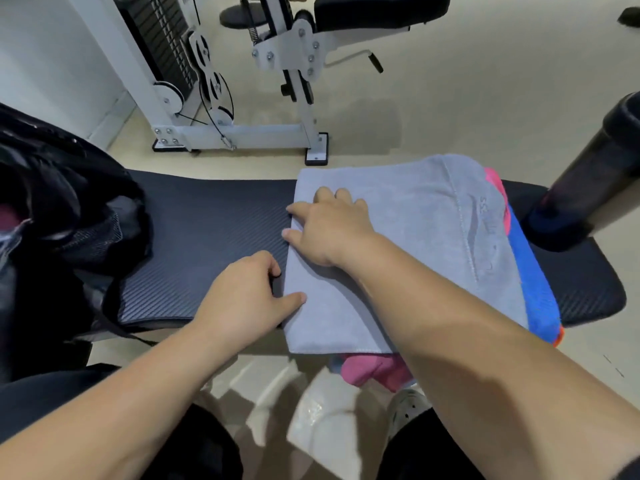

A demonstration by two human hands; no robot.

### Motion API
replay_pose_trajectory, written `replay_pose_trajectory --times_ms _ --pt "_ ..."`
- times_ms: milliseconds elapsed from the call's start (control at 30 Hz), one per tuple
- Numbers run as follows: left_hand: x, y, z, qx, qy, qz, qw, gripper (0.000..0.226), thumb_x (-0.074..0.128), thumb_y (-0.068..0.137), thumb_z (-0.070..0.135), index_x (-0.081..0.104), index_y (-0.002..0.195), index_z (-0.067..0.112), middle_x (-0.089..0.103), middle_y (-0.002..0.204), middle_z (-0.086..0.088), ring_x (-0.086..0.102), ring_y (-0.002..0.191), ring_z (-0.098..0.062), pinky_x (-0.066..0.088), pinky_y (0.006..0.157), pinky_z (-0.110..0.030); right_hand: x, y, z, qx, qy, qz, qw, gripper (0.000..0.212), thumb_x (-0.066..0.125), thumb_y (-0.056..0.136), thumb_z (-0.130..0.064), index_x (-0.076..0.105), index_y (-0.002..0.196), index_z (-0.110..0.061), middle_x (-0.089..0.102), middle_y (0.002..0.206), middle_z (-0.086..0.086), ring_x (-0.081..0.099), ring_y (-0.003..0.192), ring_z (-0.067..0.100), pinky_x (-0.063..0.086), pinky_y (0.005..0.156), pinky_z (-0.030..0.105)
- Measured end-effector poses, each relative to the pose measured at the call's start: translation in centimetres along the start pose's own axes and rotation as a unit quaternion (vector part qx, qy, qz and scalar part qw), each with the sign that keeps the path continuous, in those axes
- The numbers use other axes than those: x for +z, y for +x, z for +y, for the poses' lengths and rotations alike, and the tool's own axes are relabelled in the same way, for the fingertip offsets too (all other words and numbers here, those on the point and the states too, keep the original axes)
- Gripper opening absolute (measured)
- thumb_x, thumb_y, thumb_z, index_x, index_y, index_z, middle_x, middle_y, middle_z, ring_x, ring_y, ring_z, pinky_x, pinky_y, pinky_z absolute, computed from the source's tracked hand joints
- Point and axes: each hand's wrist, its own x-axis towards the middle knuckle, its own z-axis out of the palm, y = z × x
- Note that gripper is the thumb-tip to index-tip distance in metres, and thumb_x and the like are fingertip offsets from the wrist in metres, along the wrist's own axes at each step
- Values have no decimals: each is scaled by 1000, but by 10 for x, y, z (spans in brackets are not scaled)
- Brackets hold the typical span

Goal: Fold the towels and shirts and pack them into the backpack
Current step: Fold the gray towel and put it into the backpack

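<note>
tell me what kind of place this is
Most likely a gym: a cable machine with a weight stack and pulleys stands behind, and the grey towel lies on a padded black bench.

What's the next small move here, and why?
Probably lift the left edge of the grey towel and fold it rightward. The left hand pinches that edge, the right hand presses flat just inside it, and the towel looks wide for the black backpack.
</note>
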Motion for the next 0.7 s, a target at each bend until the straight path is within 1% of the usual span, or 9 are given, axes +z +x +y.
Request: replay_pose_trajectory --times_ms 67,200,300,367,400,500,567,633,700 --pt "5 -2 0 26 43 14 999 40 73 79 55 48 78 24 56 76 7 54 72 -16 44 60 -36 7 1 -2 -3 -29 26 999 54 34 98 -64 34 150 -47 40 141 5 33 129 32 29 100 49" --pt "8 -4 2 67 39 11 997 35 69 85 48 46 76 23 52 76 8 52 72 -19 42 60 -36 9 1 -5 -17 -36 51 998 43 31 102 -54 50 138 -40 43 133 5 35 123 31 28 97 48" --pt "6 -6 1 108 -1 21 994 36 72 84 40 43 96 22 53 78 7 55 73 -22 45 63 -39 11 3 -14 -9 -19 37 999 42 28 104 -51 55 132 -37 44 131 4 36 120 30 30 96 49" --pt "6 -8 -1 138 6 17 990 42 71 84 38 43 111 23 55 83 5 57 75 -22 47 66 -41 10 6 -15 6 -16 35 999 43 28 103 -51 56 132 -35 44 132 4 36 121 30 31 96 49" --pt "6 -9 -3 152 9 12 988 40 70 85 37 45 113 24 56 84 5 57 77 -22 47 69 -41 10 7 -14 10 -19 35 999 43 29 103 -51 56 132 -33 44 133 3 36 122 30 31 97 48" --pt "6 -10 -8 163 -27 -18 986 21 70 87 29 58 105 28 52 86 9 52 81 -16 47 76 -38 7 12 -8 9 -7 29 1000 41 35 104 -47 55 133 -26 43 141 -1 35 127 29 30 99 48" --pt "5 -11 -11 145 -57 -42 987 18 70 87 21 65 101 31 52 85 11 51 80 -8 46 77 -33 2 15 -4 10 29 17 999 44 37 104 -47 54 137 -23 41 146 -3 34 130 29 30 100 47" --pt "3 -11 -11 129 -83 -54 987 21 70 86 15 69 97 33 55 81 10 52 77 -6 46 73 -28 -3 18 1 14 89 12 996 47 38 104 -46 51 142 -22 40 150 -4 34 133 29 31 103 45" --pt "-1 -9 -10 106 -111 -61 986 25 67 84 8 70 90 32 57 72 10 53 68 -7 44 64 -24 -6 21 7 6 140 17 990 47 41 103 -44 51 144 -21 41 150 -3 36 134 30 34 107 44"
